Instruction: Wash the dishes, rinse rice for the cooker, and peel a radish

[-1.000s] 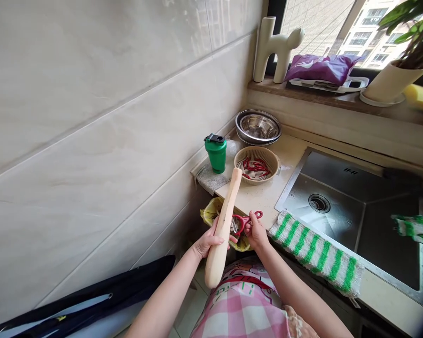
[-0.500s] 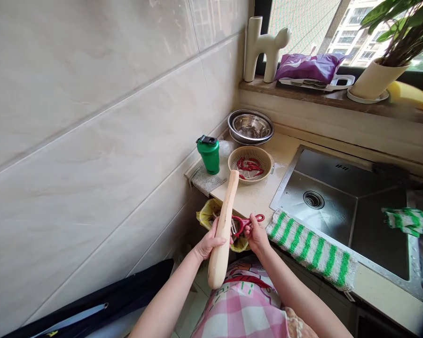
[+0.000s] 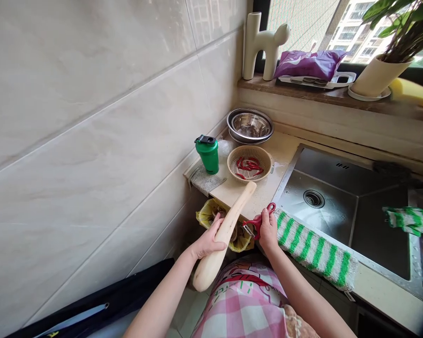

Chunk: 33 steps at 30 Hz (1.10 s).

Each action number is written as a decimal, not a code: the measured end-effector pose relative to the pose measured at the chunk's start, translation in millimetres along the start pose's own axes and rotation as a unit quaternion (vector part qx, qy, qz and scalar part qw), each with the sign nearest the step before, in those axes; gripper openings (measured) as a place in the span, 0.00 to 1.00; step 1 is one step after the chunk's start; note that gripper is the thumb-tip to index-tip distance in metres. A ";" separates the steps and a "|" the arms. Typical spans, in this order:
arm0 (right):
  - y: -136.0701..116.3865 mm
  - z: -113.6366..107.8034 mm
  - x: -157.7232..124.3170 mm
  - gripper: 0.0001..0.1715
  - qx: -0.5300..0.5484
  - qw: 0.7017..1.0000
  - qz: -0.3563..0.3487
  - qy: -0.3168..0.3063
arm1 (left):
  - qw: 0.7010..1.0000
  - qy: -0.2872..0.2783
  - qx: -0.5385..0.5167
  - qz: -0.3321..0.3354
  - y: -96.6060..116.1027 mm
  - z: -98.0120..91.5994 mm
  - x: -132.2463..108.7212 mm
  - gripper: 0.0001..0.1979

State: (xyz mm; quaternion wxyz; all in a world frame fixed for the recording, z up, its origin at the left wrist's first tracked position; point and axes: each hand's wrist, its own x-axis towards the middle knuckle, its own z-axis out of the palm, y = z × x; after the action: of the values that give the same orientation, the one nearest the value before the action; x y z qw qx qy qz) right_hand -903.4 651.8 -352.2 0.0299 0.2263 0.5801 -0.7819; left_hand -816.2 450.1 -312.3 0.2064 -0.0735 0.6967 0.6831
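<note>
My left hand (image 3: 210, 238) is wrapped round the middle of a long, pale, peeled gourd (image 3: 229, 224), thick at the near end and narrow at the far end. It tilts up to the right over a bin lined with a yellow bag (image 3: 207, 215), which holds some scraps. In my right hand (image 3: 268, 229) is a red peeler (image 3: 256, 224), gripped by its handle. Its blade points left, a little apart from the gourd's right side.
On the counter stand a beige colander (image 3: 250, 177) with red chillies (image 3: 249, 164), stacked steel bowls (image 3: 250, 126) and a green shaker cup (image 3: 208, 157). At right, a green-striped towel (image 3: 312, 251) lies along the front of the steel sink (image 3: 333, 199).
The gourd has swung from near upright to slanting, its narrow end moving right and its thick end left. My right hand with the peeler has shifted right, away from the gourd.
</note>
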 end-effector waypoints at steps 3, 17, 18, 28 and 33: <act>-9.9 4.1 -4.9 0.23 0.028 1.000 -0.002 -0.008 | 0.999 -0.026 -0.023 -0.025 2.0 0.2 -5.3 0.43; 1.2 57.1 -37.4 0.07 -0.202 0.970 -0.110 -0.084 | 0.956 -0.034 -0.223 -0.185 16.9 21.4 -41.5 0.49; -0.2 58.2 -24.0 0.06 -0.231 0.965 -0.112 -0.059 | 0.954 -0.038 -0.229 -0.188 15.8 21.8 -43.4 0.49; -16.1 64.3 4.8 0.09 -0.218 0.972 -0.072 -0.054 | 0.950 -0.050 -0.240 -0.192 17.6 17.5 -43.9 0.49; -11.7 63.7 -57.4 0.10 -0.173 0.976 -0.049 -0.125 | 0.952 -0.032 -0.244 -0.180 22.4 23.0 -40.7 0.48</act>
State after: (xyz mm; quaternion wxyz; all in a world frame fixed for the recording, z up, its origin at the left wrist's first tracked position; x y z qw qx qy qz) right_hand -875.9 584.6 -305.1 0.1025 0.0897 0.7084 -0.6925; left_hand -783.7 466.7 -275.5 0.3242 -0.2237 0.4765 0.7860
